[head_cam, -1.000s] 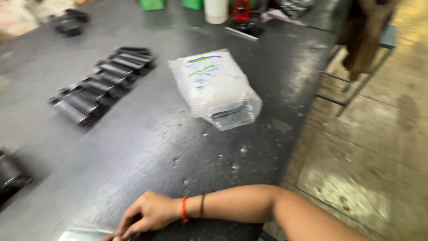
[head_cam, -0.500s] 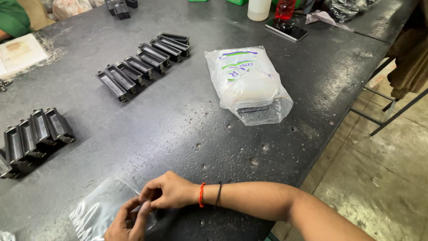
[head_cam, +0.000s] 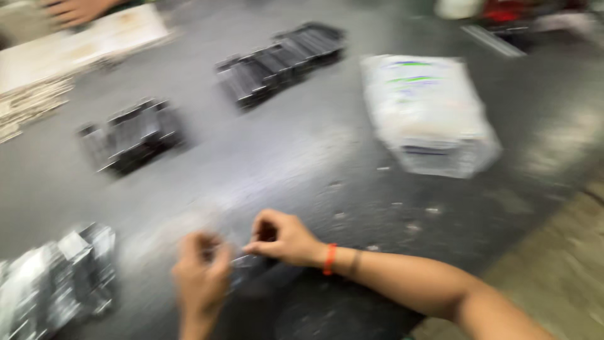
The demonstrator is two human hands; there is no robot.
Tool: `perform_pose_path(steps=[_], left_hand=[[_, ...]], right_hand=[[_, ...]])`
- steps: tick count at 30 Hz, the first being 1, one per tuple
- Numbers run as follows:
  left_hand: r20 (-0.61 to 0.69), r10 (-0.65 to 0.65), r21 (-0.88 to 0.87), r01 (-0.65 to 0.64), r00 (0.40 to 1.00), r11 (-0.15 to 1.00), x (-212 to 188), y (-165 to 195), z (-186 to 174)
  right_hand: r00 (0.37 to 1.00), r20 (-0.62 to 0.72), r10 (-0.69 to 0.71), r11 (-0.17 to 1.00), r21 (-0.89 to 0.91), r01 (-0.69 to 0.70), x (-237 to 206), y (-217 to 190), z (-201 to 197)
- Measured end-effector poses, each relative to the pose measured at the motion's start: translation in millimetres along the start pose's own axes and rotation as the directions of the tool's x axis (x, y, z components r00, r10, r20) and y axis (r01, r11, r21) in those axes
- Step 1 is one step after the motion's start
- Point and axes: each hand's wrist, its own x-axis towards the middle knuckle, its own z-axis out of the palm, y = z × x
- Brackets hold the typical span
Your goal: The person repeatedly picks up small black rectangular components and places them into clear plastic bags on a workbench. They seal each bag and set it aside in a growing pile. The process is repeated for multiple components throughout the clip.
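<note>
Small dark part [head_cam: 246,263] pinched between fingers of left hand [head_cam: 201,277] and right hand [head_cam: 284,238], blurred.

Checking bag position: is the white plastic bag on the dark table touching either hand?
No: the white plastic bag lies apart from both hands, far across the dark table.

Bare forearms, orange wristband [head_cam: 329,259], thin dark band [head_cam: 354,262] beside it

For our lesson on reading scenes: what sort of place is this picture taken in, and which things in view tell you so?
Probably a small workshop or packing bench. Rows of identical black parts lie in batches on a worn dark worktable, beside a clear plastic bag of white goods, while both hands work a small item.
</note>
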Motion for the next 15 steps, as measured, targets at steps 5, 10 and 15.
perform_pose_path(steps=[5,10,15], left_hand=[[-0.077,0.131,0.172,-0.116,0.988,0.978,2,34,-15],[0.19,0.122,0.208,-0.162,0.974,0.965,2,49,-21],[0.265,0.038,0.286,-0.116,0.964,0.951,-3,49,-21]], right_hand=[[0.948,-0.221,-0.227,0.955,-0.243,0.172,-8,-44,6],[0.701,0.204,-0.683,0.62,-0.345,0.705,-31,-68,13],[0.923,0.175,-0.344,0.753,-0.536,0.382,-28,-49,16]])
